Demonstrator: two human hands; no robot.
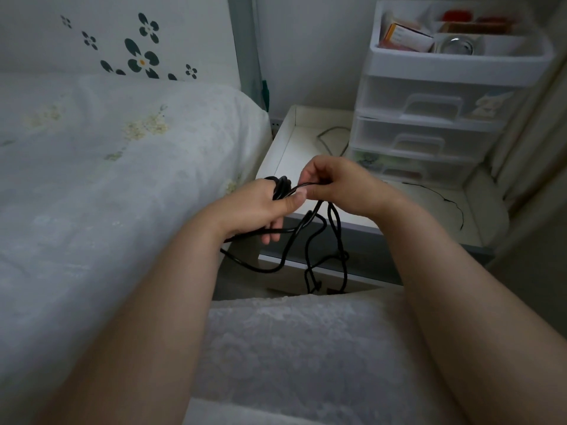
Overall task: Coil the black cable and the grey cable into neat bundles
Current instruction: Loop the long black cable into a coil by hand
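Observation:
My left hand (pixel 260 211) grips several loops of the black cable (pixel 310 240), wound around its fingers, with the thumb pressed on top. My right hand (pixel 334 185) pinches a strand of the same cable just right of the loops. The rest of the black cable hangs below both hands in loose tangled loops over the table's front edge. The grey cable (pixel 334 139) lies in a loose curve on the white bedside table (pixel 288 142), behind my hands and partly hidden by them.
A bed with a white floral cover (pixel 107 167) fills the left. A white plastic drawer unit (pixel 429 118) stands on the table at the right, its open top tray holding boxes. A thin black wire (pixel 445 200) trails on the table's right side. White fabric covers my lap (pixel 294 348).

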